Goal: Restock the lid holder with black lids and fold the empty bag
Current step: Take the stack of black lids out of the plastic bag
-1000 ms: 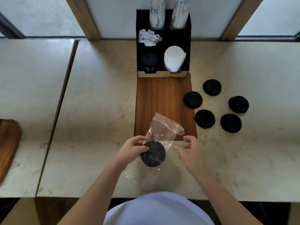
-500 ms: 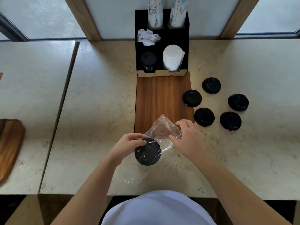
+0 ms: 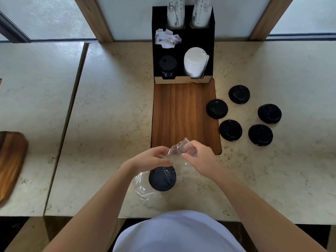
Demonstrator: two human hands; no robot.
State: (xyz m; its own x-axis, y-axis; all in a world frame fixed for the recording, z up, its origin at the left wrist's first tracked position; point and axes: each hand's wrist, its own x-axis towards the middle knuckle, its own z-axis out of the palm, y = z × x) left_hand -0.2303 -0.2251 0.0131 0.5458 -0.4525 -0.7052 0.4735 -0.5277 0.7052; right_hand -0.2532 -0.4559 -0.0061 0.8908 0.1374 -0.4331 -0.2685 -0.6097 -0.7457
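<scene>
A clear plastic bag (image 3: 177, 155) hangs between both hands above the counter's near edge. My left hand (image 3: 151, 158) pinches its left side and my right hand (image 3: 197, 158) grips its upper right part. A black lid (image 3: 162, 178) sits inside the bag, just below my left hand. Several black lids (image 3: 231, 130) lie loose on the counter to the right of the wooden board. At the back, the black lid holder (image 3: 182, 80) has a short stack of black lids (image 3: 167, 67) in its front left slot and white lids (image 3: 194, 63) in the front right.
A wooden board (image 3: 183, 113) lies in front of the holder. Crumpled paper (image 3: 167, 38) and two cup stacks (image 3: 189, 11) fill the holder's rear slots. Another wooden board (image 3: 11, 160) sits at the far left. A seam (image 3: 71, 113) splits the marble counter.
My right hand moved left and took hold of the bag's top. The lid inside has slid lower, below my left hand, and both hands bunched the bag's upper part together.
</scene>
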